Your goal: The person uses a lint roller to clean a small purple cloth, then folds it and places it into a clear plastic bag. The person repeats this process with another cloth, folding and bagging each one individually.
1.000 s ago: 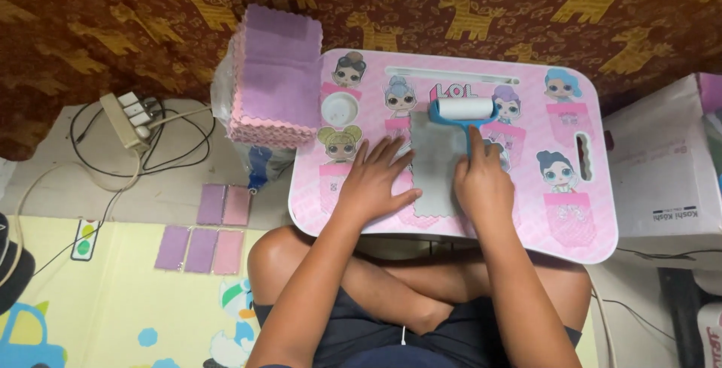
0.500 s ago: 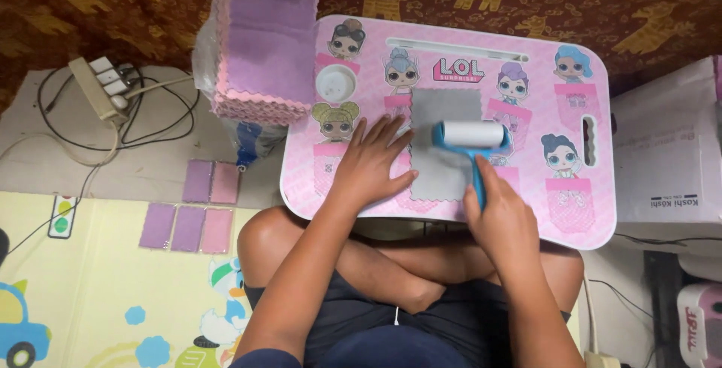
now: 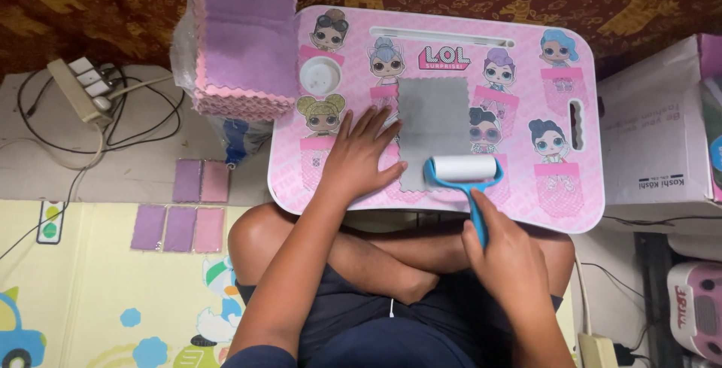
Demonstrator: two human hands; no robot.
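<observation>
The left hand (image 3: 359, 159) lies open and flat, fingers spread, on the pink rectangular plastic lap table printed with cartoon doll figures (image 3: 579, 187). Its fingertips press the left edge of the grey rectangular cleaning cloth (image 3: 434, 129), which lies flat near the middle of the tabletop.

The right hand (image 3: 505, 256) is closed around the blue plastic handle of the lint roller with a white cylindrical head (image 3: 462, 170). The roller head lies crosswise on the near end of the grey cloth, touching it, just beside the left hand's fingers; the handle extends over the table's near edge toward the person's crossed legs.

A round white recess (image 3: 320, 76) (a cup holder moulded into the tabletop) sits at the table's far left. A tall stack of purple and pink zigzag-edged cloths (image 3: 244, 37) stands touching the table's far left corner. Five small purple and pink cloth squares (image 3: 184, 206) lie in two rows on the floor, left of the person's knee. A white power strip with cables (image 3: 79, 91) lies further left. A white cardboard box (image 3: 654, 135) stands just beside the table's right edge.
</observation>
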